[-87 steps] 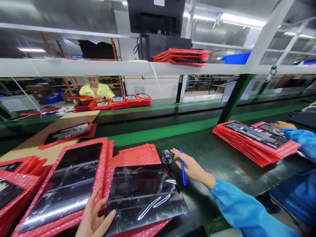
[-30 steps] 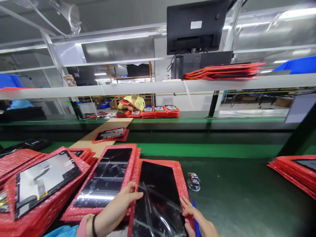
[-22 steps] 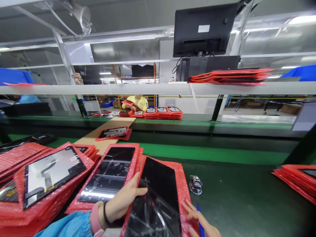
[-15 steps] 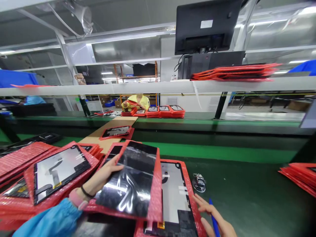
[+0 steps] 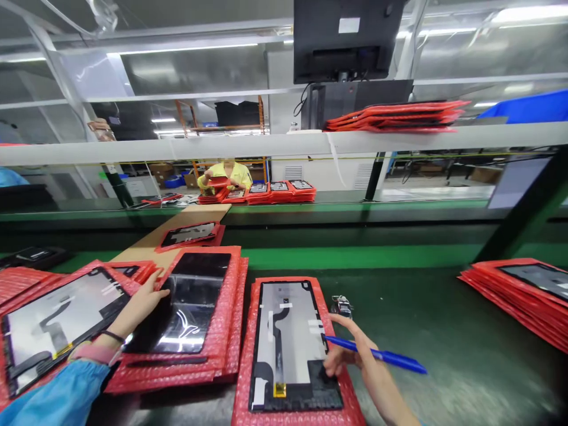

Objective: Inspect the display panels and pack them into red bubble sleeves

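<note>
A grey panel with black edges (image 5: 288, 343) lies face down on a red bubble-wrap sheet (image 5: 261, 408) in front of me. My right hand (image 5: 355, 355) holds a blue pen (image 5: 381, 355) and touches the panel's right edge with its fingertips. My left hand (image 5: 139, 305) rests on the left edge of a glossy black panel (image 5: 186, 307), which lies on a stack of red bubble-wrap sheets (image 5: 231, 349) to the left. The fingers of that hand curl over the panel's edge.
More panels on red sheets (image 5: 48, 319) lie at the far left, another stack (image 5: 523, 290) at the right. A small metal object (image 5: 341, 306) sits on the green belt (image 5: 421, 307). A person in yellow (image 5: 224, 174) works across the line. A monitor (image 5: 346, 35) hangs overhead.
My left hand lifted the black panel off the middle stack and laid it on the left stack, uncovering the grey panel. My right hand moved onto that panel with the pen.
</note>
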`<control>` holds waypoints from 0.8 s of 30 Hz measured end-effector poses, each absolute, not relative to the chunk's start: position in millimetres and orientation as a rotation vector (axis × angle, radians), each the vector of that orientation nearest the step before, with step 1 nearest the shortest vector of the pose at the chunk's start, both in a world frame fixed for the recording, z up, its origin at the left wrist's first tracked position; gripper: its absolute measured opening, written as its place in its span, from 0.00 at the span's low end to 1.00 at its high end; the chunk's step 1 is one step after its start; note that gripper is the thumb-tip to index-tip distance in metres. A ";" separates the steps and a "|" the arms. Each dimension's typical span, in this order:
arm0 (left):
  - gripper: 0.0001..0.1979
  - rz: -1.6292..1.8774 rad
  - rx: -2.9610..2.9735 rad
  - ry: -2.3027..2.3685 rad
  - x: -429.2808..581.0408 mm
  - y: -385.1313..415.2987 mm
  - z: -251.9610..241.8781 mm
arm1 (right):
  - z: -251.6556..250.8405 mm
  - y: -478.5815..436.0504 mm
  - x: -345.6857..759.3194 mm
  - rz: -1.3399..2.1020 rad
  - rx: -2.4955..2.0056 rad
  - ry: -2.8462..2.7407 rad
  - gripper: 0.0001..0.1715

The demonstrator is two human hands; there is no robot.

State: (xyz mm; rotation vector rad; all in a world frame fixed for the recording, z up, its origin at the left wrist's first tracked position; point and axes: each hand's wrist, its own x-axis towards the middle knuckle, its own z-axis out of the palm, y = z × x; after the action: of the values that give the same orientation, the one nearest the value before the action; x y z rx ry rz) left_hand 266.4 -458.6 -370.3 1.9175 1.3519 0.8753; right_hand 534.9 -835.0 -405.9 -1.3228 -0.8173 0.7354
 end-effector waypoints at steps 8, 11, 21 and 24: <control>0.27 0.954 2.067 1.067 318.3 -530.1 -365.6 | -416.2 -800.4 528.9 0.566 -1.571 -0.928 0.13; 0.24 0.724 1.979 0.815 338.6 -585.7 -377.2 | -421.2 -793.6 525.5 0.452 -1.654 -0.939 0.17; 0.27 0.354 1.489 0.759 357.1 -625.0 -395.3 | -421.7 -789.5 521.3 0.357 -1.728 -0.997 0.15; 0.24 0.324 1.333 0.788 358.6 -627.3 -383.7 | -422.5 -789.5 521.3 0.375 -1.707 -0.979 0.15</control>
State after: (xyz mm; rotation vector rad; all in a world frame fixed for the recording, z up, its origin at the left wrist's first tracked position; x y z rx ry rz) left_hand 358.6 -627.3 -383.7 1.3330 0.7884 0.3243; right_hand 521.3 -789.5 -422.5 -1.7073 -0.9790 0.3753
